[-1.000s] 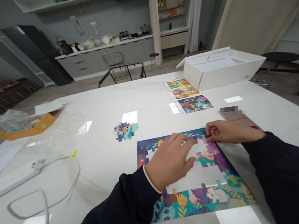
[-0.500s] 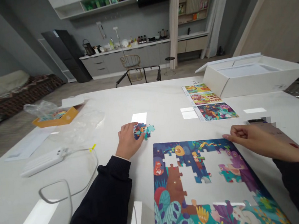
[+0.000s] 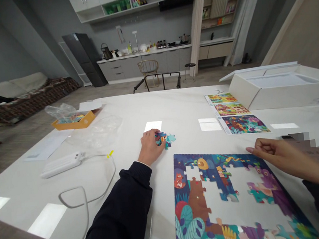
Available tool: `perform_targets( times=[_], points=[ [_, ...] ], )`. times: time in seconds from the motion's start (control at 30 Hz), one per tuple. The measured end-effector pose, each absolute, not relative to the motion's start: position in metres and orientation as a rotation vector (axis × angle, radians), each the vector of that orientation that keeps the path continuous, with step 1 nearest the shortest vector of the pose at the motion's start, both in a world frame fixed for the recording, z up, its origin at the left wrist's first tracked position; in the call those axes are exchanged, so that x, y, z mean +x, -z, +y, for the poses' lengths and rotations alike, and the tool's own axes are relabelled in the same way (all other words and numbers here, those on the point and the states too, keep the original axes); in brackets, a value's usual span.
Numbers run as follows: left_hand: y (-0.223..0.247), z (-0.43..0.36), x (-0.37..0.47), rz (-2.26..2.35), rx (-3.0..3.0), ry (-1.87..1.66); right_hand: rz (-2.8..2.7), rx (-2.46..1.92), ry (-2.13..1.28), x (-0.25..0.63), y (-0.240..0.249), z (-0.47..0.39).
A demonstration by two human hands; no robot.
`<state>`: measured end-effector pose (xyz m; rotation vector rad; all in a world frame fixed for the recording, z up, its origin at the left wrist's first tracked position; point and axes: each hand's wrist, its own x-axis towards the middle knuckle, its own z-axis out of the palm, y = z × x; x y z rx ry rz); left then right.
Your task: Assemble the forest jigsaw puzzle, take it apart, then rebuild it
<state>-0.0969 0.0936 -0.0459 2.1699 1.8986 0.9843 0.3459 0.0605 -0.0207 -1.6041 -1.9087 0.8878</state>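
Observation:
A partly filled jigsaw puzzle (image 3: 195, 200) lies flat on the white table, its border joined and a gap in the middle showing the table. Beyond its upper left corner, my left hand (image 3: 151, 147) has its fingers curled over a small pile of loose puzzle pieces (image 3: 167, 138). Some pieces stick out to the right of the fingers; others are hidden beneath them. My right hand (image 3: 274, 152) hovers by the puzzle's upper right edge, fingers folded in and thumb pointing left, with nothing visible in it. Beside it lies a phone (image 3: 311, 147), partly covered by my forearm and blurred.
Picture cards (image 3: 232, 108) lie beside an open white box (image 3: 284, 92) at the back right. An orange box (image 3: 75, 124) with pieces and plastic wrap is at the back left. A white power bank (image 3: 62, 165) with its cable (image 3: 85, 206) lies on the left.
The whole view has shifted, so the table and puzzle appear further right and slightly lower. My left hand stays at the pile of pieces; my right hand remains by the puzzle's corner.

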Motion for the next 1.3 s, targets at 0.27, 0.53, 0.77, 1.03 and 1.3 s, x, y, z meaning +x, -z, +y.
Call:
perform_targets(
  times=[0.27, 0.53, 0.77, 1.03, 1.3],
  points=[
    [0.035, 0.088, -0.089, 1.842, 2.276, -1.100, -1.915, -1.581, -0.895, 0.345, 0.021, 0.059],
    [0.008, 0.065, -0.070, 1.644, 2.474, -1.276, -1.910, -1.567, -0.958, 0.342, 0.023, 0.056],
    [-0.022, 0.019, -0.041, 1.388, 2.514, -1.457, -1.918, -1.566, -0.985, 0.340, 0.020, 0.053],
    [-0.025, -0.002, -0.018, 1.188, 2.360, -1.510, -1.833, -1.491, -1.044, 0.322, 0.005, 0.047],
    [-0.018, -0.016, -0.001, 1.115, 2.285, -1.466, -1.816, -1.207, -1.393, 0.257, -0.045, 0.012]
  ],
)
